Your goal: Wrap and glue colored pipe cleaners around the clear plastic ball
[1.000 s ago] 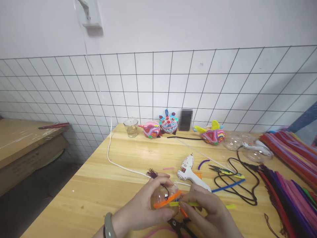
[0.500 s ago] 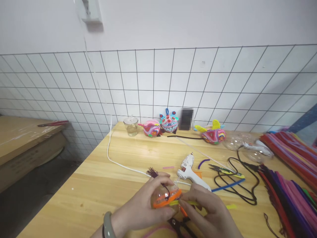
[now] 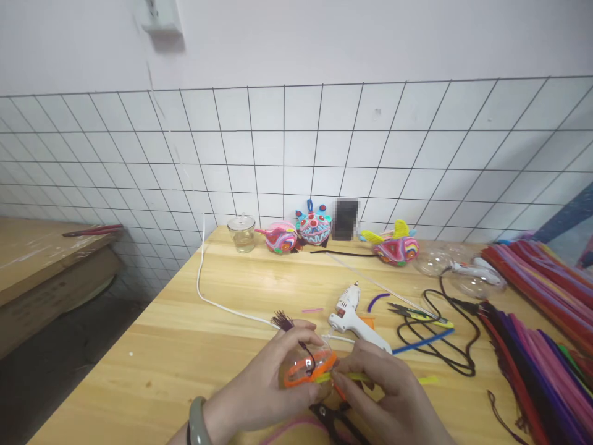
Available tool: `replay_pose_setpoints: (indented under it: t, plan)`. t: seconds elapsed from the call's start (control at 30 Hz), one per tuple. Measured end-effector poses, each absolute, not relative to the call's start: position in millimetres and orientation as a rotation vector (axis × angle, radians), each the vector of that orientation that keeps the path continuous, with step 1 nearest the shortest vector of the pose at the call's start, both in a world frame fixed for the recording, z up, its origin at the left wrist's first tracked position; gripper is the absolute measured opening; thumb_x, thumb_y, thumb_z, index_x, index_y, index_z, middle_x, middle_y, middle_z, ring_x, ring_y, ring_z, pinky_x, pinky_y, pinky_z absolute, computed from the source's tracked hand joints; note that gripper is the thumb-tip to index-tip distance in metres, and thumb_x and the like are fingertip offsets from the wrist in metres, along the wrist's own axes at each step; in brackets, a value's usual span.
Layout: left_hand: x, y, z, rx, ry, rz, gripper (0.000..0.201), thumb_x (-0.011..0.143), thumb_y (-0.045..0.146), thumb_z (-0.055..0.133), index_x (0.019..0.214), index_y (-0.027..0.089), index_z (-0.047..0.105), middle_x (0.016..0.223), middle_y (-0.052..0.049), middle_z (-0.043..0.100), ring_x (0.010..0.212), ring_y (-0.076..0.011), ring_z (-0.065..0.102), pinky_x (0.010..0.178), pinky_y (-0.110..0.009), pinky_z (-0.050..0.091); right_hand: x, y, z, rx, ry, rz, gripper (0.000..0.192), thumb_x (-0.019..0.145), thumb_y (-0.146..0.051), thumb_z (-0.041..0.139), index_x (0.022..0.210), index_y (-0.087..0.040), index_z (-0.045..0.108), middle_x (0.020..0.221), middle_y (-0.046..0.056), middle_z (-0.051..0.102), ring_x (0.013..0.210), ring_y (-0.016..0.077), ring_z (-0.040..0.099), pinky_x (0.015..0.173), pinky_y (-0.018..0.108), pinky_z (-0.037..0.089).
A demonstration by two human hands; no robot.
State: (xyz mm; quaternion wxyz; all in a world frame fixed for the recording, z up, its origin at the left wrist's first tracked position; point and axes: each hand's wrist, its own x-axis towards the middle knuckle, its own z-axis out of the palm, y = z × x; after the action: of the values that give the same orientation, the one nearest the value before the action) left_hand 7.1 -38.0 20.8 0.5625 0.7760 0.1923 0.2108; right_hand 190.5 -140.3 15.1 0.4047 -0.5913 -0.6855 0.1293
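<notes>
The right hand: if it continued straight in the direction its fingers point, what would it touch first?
The right hand points leftward; its fingertips already pinch the yellow pipe cleaner against the clear ball, so the ball comes first.

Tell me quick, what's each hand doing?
Left hand: closed around the clear ball with the orange strip.
Right hand: pinching the yellow pipe cleaner.

Glue gun (image 3: pixel 354 314), glass jar (image 3: pixel 241 233)

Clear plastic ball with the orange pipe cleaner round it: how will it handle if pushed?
The clear plastic ball is round and smooth, so likely rolls and slips. Looks hollow, probably light. The fuzzy orange pipe cleaner may add grip; the left hand cups it.
</notes>
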Motion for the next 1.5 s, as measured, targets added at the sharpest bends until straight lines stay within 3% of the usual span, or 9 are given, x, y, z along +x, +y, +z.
replay_pose_setpoints:
  t: [0.57, 0.93, 1.23, 1.5]
  plan:
    - [8.7, -39.6, 18.3, 1.747, 0.41, 0.518, 0.042, 0.074, 0.011, 0.064, 0.113, 0.021, 0.054, 0.119, -0.01, 0.057, 0.122, -0.0274, 0.051, 0.1, -0.04, 0.041, 186.9, -136.9, 22.5, -1.438, -1.669, 0.287, 0.017, 0.083, -0.016, 0.061, 0.07, -0.024, 0.068, 0.063, -0.001, 0.067, 0.057, 0.0138, 0.062, 0.053, 0.021, 0.048]
    - [8.6, -39.0, 17.8, 1.706, 0.339, 0.555, 0.04, 0.077, 0.014, 0.062, 0.114, 0.024, 0.052, 0.116, -0.008, 0.056, 0.112, -0.0251, 0.057, 0.099, -0.042, 0.042, 189.1, -138.4, 22.4, -1.456, -1.631, 0.399, 0.014, 0.086, -0.018, 0.058, 0.077, -0.025, 0.067, 0.071, -0.001, 0.068, 0.064, 0.0152, 0.063, 0.059, 0.022, 0.049]
    - [7.1, -37.8, 14.3, 1.759, 0.398, 0.564, 0.039, 0.076, 0.016, 0.066, 0.112, 0.024, 0.054, 0.122, -0.009, 0.053, 0.127, -0.0305, 0.046, 0.103, -0.043, 0.039, 191.9, -137.1, 22.1, -1.412, -1.567, 0.47, 0.013, 0.084, -0.015, 0.059, 0.076, -0.024, 0.065, 0.072, -0.003, 0.067, 0.067, 0.0121, 0.063, 0.063, 0.018, 0.049]
    - [7.0, -38.1, 12.7, 1.759, 0.4, 0.569, 0.041, 0.074, 0.013, 0.064, 0.112, 0.024, 0.054, 0.123, -0.01, 0.053, 0.13, -0.0318, 0.043, 0.102, -0.043, 0.04, 192.3, -136.8, 22.1, -1.401, -1.541, 0.596, 0.014, 0.087, -0.017, 0.056, 0.078, -0.023, 0.066, 0.076, 0.0, 0.067, 0.075, 0.0155, 0.064, 0.07, 0.023, 0.05]
